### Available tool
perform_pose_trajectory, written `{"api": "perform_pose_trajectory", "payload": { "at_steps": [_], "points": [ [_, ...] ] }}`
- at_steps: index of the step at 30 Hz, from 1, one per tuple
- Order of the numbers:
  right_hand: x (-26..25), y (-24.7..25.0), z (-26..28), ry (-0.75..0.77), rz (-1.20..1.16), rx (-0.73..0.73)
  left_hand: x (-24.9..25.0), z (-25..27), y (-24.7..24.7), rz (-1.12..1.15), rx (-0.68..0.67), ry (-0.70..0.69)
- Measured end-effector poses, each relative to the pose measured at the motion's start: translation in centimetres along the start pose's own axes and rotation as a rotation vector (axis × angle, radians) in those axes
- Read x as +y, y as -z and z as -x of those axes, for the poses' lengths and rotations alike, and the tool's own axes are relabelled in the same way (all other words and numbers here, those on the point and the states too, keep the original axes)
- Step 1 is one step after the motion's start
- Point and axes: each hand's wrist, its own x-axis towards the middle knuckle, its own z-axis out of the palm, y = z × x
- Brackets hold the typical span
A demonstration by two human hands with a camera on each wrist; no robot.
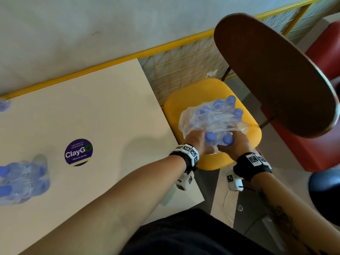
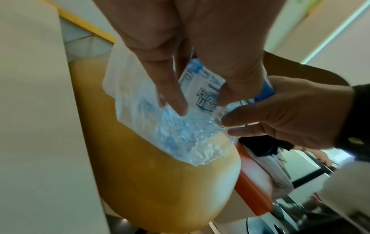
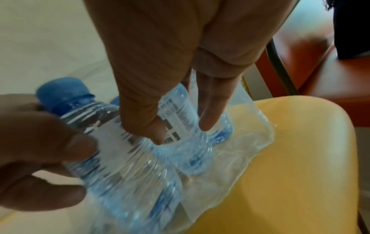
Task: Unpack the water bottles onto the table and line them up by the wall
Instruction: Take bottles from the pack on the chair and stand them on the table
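Note:
A torn shrink-wrapped pack of water bottles (image 1: 215, 116) with blue caps lies on a yellow chair seat (image 1: 246, 137) to the right of the table (image 1: 95, 107). My left hand (image 1: 197, 142) grips one bottle (image 1: 210, 138) at the pack's near end. My right hand (image 1: 237, 142) grips the bottle (image 1: 227, 139) beside it. The left wrist view has my left hand (image 2: 202, 102) wrapped round a labelled bottle (image 2: 202, 88). My right hand (image 3: 182, 131) pinches a clear bottle (image 3: 180, 110) in the right wrist view. A second pack (image 1: 24, 181) lies on the table's left. One bottle (image 1: 4, 105) stands by the wall.
A brown chair back (image 1: 276, 70) rises to the right of the pack, with a red seat (image 1: 303, 150) behind it. A yellow wire fence (image 1: 184, 67) runs along the wall past the table's end. A round ClayGo sticker (image 1: 78, 152) marks the tabletop.

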Motion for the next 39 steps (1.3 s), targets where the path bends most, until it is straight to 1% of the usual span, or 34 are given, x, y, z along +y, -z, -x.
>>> {"api": "perform_pose_trajectory", "payload": {
  "at_steps": [1,3,6,8,9,10,11,12,15,17,19,21,25,29,33,36,39],
  "points": [
    [-0.1,0.2,0.5,0.015,-0.006,0.001,-0.1,1.0,0.4,-0.028,-0.051,-0.055],
    [-0.6,0.8,2.2,0.047,0.009,0.001,-0.7,3.5,1.4,0.018,-0.088,-0.177],
    [-2.1,0.8,5.6,0.102,0.075,-0.014,-2.7,8.2,3.0,0.148,-0.037,-0.246],
    [-4.1,0.4,7.6,0.141,0.141,-0.043,-4.8,11.3,4.9,0.144,0.057,-0.246],
    [-5.5,-0.1,8.6,0.184,0.166,-0.053,-6.5,12.9,6.3,0.106,0.115,-0.231],
    [-9.2,-2.4,9.9,0.254,0.184,-0.094,-10.5,16.1,9.2,0.047,0.209,-0.194],
    [-9.8,-2.4,10.6,0.263,0.189,-0.109,-11.6,16.8,10.1,-0.013,0.257,-0.171],
    [-12.7,-4.1,11.3,0.322,0.200,-0.134,-14.8,19.2,12.6,-0.077,0.321,-0.110],
    [-14.4,-5.2,12.5,0.346,0.220,-0.190,-17.7,21.1,15.4,-0.212,0.365,0.005],
    [-15.9,-6.7,12.8,0.392,0.218,-0.224,-19.6,22.2,17.4,-0.287,0.425,0.073],
    [-20.4,-9.6,13.6,0.471,0.247,-0.300,-22.9,24.8,20.6,-0.351,0.507,0.177],
    [-25.2,-13.1,14.5,0.544,0.282,-0.384,-26.4,27.5,23.4,-0.390,0.553,0.272],
    [-32.6,-20.5,16.4,0.617,0.239,-0.458,-31.7,31.3,26.8,-0.375,0.566,0.374],
    [-38.0,-27.3,17.9,0.662,0.192,-0.500,-35.3,32.7,28.9,-0.373,0.534,0.462],
    [-41.1,-32.1,18.9,0.652,0.134,-0.506,-38.4,32.8,29.5,-0.315,0.492,0.486],
    [-42.5,-34.2,19.3,0.637,0.088,-0.476,-39.6,32.4,29.5,-0.278,0.481,0.457],
    [-43.0,-35.7,19.4,0.627,0.101,-0.464,-40.4,32.2,29.4,-0.308,0.439,0.435]
  ]
}}
